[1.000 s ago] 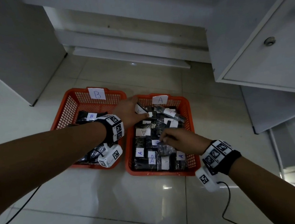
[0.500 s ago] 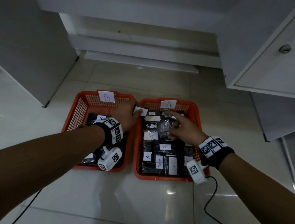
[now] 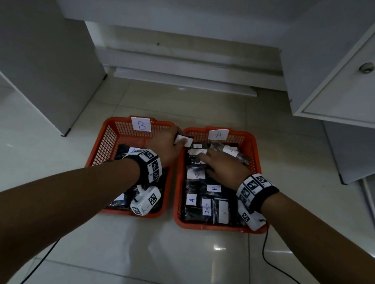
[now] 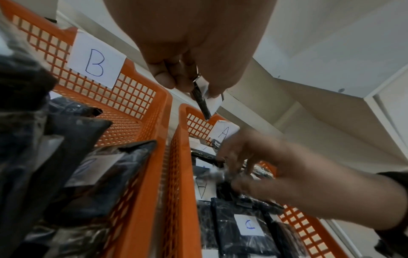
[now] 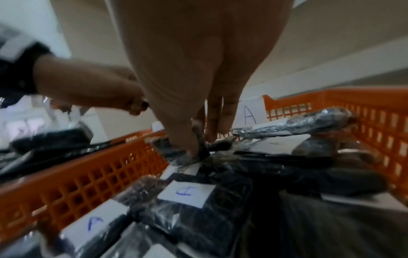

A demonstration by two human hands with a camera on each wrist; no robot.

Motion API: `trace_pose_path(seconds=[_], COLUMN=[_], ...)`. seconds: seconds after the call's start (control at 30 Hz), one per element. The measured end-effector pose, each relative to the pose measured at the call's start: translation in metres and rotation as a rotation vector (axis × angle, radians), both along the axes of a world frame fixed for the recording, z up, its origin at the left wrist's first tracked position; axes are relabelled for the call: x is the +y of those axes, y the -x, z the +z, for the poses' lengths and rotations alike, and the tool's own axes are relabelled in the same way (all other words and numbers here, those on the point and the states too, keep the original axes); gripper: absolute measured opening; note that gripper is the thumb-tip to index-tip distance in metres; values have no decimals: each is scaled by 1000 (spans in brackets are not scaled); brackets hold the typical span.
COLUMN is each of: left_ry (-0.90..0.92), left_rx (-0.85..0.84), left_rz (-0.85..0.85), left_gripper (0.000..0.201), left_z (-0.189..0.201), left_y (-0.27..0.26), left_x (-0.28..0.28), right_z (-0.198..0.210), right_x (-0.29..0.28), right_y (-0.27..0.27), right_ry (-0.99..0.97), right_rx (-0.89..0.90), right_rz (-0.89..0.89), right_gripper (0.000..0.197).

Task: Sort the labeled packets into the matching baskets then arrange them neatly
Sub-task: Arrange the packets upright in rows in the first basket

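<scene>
Over the gap between the two baskets, your left hand (image 3: 165,146) pinches a dark packet (image 3: 184,139) by its near end, thumb and fingertips closed on the plastic, so the packet hangs free at the back corner of the A basket (image 3: 254,156). Its white label faces up, but the letter is too small to read, so turn it toward you and check it before you let go. If it reads B, carry it back over the rim and lay it flat in the B basket (image 3: 106,146), label up, beside the packets already lying there. If it reads A, set it into the back row instead. Your right hand (image 3: 223,169) is down in the A basket, thumb and fingers closed on a crumpled packet (image 5: 176,153) near the middle; lift that one only enough to free it, since its neighbours overlap and could drag along. Lay it square with the front rows, where the A labels already face up. Keep both wrists above the rims so the wrist cameras and cables do not catch the mesh
</scene>
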State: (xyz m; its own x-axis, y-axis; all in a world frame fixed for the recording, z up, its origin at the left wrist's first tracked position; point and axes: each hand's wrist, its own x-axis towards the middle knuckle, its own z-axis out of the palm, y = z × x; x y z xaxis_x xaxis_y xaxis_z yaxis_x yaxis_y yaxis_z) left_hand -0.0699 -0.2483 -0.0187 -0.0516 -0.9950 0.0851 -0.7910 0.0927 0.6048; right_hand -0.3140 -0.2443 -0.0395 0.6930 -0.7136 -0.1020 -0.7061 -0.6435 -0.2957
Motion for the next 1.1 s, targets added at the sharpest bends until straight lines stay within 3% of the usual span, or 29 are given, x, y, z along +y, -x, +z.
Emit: trace_pose_path(seconds=[0.17, 0.27, 0.6, 0.8, 0.93, 1.1], left_ry=[12, -8, 8, -7, 0, -8], left_rx=[8, -1, -33, -29, -45, -20], left_rz=[5, 28, 46, 47, 42, 6], left_gripper=[17, 18, 18, 19, 22, 22], left_z=[4, 3, 0, 0, -2, -4], left_y=[0, -4, -7, -6, -5, 0], left_x=[3, 2, 2, -1, -1, -3], right_z=[-6, -3, -9, 3, 11, 9], right_x=[-4, -7, -12, -19, -27, -19], right_y=[7, 10, -1, 7, 24, 20], right_ry=[-185, -140, -239, -469, -572, -533], right_rx=[117, 75, 82, -175, -228, -169], right_rz=[16, -14, -112, -227, -319, -323], right_gripper=[53, 47, 63, 20, 17, 16])
